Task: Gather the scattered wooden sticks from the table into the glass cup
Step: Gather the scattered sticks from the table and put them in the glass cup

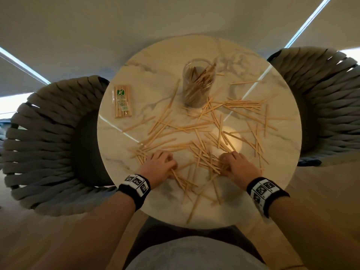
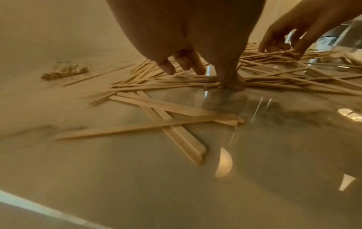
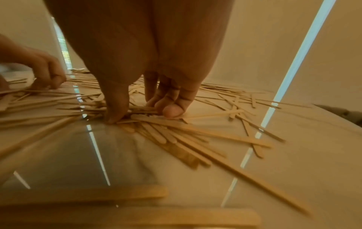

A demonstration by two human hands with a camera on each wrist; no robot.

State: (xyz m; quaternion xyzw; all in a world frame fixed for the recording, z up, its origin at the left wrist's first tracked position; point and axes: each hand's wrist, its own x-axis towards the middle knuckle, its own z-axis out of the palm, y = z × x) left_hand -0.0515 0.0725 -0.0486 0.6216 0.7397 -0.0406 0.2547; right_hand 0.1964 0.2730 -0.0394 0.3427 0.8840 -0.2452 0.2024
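Observation:
Many flat wooden sticks [image 1: 196, 127] lie scattered over the round marble table [image 1: 120, 145]. The glass cup [image 1: 198, 82] stands upright at the far middle with several sticks in it. At the table's near side, my left hand [image 1: 165, 162] is down on a cluster of sticks. Its thumb [image 2: 232, 82] presses at the stick ends and its fingers [image 2: 184, 62] reach down apart from the thumb, holding nothing. My right hand [image 1: 226, 162] is on a denser heap. Its thumb [image 3: 113, 117] and curled fingers [image 3: 170, 110] pinch a bunch of sticks [image 3: 143, 109] against the table.
A sealed packet of sticks [image 1: 121, 101] lies at the far left of the table. Woven grey chairs stand left [image 1: 44, 145] and right [image 1: 327, 98]. Loose sticks [image 1: 194, 205] reach to the table's near edge. The glossy top reflects ceiling lights.

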